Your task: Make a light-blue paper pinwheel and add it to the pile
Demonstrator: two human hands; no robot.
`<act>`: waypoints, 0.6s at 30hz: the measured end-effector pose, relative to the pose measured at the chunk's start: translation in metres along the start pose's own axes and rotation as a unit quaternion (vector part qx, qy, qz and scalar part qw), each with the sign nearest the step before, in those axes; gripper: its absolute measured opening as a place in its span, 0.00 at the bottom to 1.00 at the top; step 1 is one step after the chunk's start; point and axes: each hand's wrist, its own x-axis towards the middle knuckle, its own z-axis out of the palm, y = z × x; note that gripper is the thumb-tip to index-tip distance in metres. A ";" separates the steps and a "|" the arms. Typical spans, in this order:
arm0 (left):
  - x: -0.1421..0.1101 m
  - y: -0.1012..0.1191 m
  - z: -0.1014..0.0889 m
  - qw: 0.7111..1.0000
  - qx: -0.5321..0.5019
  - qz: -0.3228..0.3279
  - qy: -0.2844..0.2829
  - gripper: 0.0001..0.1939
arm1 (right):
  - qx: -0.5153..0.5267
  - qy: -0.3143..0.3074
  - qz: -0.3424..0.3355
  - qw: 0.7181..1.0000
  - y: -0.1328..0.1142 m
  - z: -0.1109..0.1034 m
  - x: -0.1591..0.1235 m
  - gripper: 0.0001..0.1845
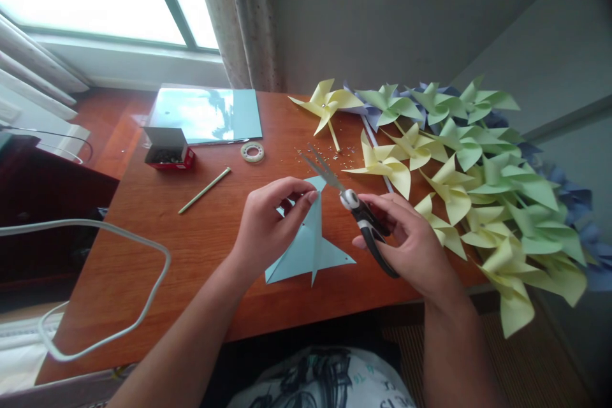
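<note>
A printed shirt [329,389] is nearest, behind the desk [191,293]. On the desk, in front of the person, lies the light-blue paper [294,255], cut and partly lifted. The left hand [268,213] has its grip closed in a pinch on the paper's upper part; the right hand [414,239] wraps its grip round the scissors [366,220], blades slightly parted above the paper. This looks like a cutting or shaping step; any snip would call for a steady pinch and fingertips clear of the blades.

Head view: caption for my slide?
Left hand pinches light-blue cut paper while the right hand holds scissors, pinwheels massed to the right.
</note>
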 end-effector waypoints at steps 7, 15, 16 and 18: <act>0.000 0.000 -0.002 1.000 0.011 0.009 -0.011 0.05 | -0.069 -0.029 -0.041 0.996 -0.010 0.000 -0.001 0.28; 0.001 0.004 -0.002 1.000 -0.007 0.018 -0.012 0.08 | -0.088 -0.027 -0.060 0.994 -0.012 -0.002 -0.002 0.28; 0.001 0.005 -0.002 1.000 -0.006 0.019 -0.013 0.08 | -0.090 -0.026 -0.061 0.994 -0.012 -0.002 -0.002 0.28; 0.001 0.004 -0.002 1.000 -0.003 0.019 -0.013 0.08 | -0.095 -0.025 -0.059 0.993 -0.013 -0.002 -0.002 0.29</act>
